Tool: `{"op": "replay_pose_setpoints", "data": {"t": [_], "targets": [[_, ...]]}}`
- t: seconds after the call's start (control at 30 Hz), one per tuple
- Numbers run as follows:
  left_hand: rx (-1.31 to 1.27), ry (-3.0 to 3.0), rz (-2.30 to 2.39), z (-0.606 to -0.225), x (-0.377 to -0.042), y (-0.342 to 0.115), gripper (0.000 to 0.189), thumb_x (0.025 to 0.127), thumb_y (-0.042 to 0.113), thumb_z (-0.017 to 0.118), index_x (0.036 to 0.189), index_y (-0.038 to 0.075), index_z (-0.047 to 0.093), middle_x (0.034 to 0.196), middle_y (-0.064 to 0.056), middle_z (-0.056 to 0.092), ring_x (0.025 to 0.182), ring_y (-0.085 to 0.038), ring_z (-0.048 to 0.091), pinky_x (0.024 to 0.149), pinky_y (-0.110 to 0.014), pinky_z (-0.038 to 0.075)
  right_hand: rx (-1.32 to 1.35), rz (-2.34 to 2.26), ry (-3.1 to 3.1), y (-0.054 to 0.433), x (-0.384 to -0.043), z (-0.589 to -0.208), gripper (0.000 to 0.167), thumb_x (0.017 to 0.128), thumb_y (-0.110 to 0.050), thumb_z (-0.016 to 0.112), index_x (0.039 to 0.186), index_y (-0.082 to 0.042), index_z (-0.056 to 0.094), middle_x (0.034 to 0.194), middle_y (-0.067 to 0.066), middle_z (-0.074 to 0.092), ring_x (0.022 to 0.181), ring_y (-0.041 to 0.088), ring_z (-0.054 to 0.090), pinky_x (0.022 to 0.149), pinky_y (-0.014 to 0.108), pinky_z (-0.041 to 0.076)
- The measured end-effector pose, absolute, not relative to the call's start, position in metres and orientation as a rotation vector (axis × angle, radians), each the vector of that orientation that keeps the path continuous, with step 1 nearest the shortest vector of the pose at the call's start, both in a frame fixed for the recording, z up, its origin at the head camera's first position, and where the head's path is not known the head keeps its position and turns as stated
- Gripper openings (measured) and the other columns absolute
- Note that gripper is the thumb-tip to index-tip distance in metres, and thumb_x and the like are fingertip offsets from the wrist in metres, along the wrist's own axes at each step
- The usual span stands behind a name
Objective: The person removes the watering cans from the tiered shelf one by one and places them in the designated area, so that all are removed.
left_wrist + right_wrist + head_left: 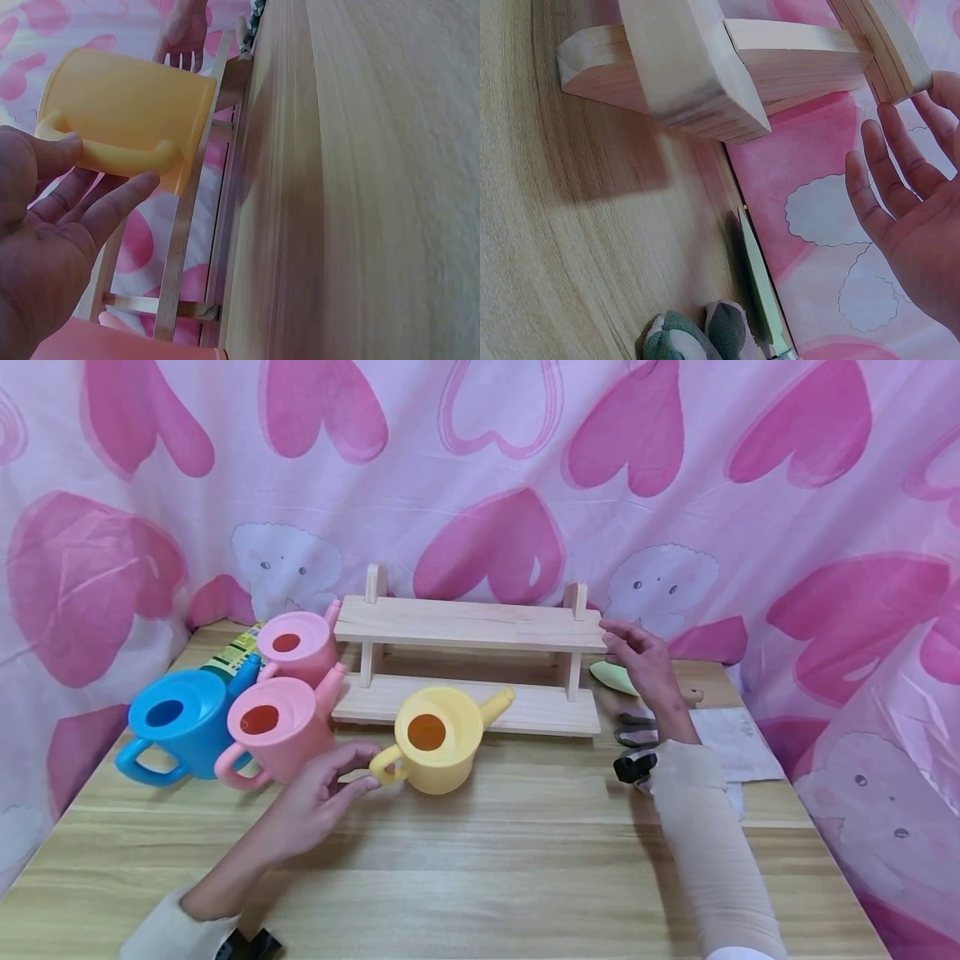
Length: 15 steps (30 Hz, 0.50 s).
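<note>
My left hand (318,797) pinches the handle of a yellow watering can (442,756), thumb on one side and fingers on the other. The can is upright, a little above the table in front of a two-tier wooden shelf (472,622), its spout pointing right. The shelf stands at the back of the table, both boards bare. At the right end of its upper board is my right hand (648,664), fingers fairly straight, fingertips right at the board's edge. In the right wrist view, the fingers (904,161) are spread beside the board end.
On the left, a blue watering can (183,722) stands beside two pink watering cans (281,727), with a green-and-yellow package (236,652) behind them. To the right lie a pale green trowel-like blade (613,677), gloves (679,337) and a white cloth or paper (738,743). A heart-patterned curtain (487,543) hangs behind.
</note>
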<state>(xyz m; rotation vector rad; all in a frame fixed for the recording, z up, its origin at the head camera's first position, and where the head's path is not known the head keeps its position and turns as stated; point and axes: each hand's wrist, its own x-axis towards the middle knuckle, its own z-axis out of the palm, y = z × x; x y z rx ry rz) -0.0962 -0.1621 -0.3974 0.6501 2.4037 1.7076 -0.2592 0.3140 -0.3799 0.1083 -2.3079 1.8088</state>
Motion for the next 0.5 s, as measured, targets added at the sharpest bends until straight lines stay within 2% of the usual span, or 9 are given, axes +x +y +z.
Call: {"op": "replay_pose_setpoints", "data": {"t": [0.2,0.33,0.5], "targets": [[0.672,2.416,1.695,-0.402,-0.099,-0.165,0.029,0.099,0.008,0.07,0.127,0.012,0.064,0.121,-0.005,0.069,0.112,-0.023,0.065,0.092,-0.027,0.056,0.113,1.839,-2.284,0.315,-0.26,-0.381,0.042,0.1,-0.024,0.071,0.136,-0.002,0.065,0.12,0.003,0.065,0.098,0.014,0.065,0.086,0.025,0.058],[0.669,2.422,1.693,-0.406,-0.1,-0.166,0.028,0.099,0.008,0.069,0.126,0.011,0.064,0.121,-0.005,0.069,0.111,-0.024,0.065,0.092,-0.026,0.056,0.092,1.799,-2.304,0.315,-0.261,-0.384,0.044,0.099,-0.031,0.072,0.134,-0.006,0.067,0.122,0.006,0.064,0.099,0.015,0.065,0.087,0.026,0.058],[0.65,2.431,1.688,-0.41,-0.102,-0.166,0.028,0.099,0.008,0.069,0.127,0.01,0.064,0.121,-0.006,0.068,0.113,-0.026,0.065,0.092,-0.025,0.055,0.099,1.798,-2.301,0.315,-0.261,-0.384,0.043,0.099,-0.03,0.072,0.135,-0.006,0.067,0.122,0.006,0.064,0.099,0.015,0.065,0.088,0.028,0.058]]}}
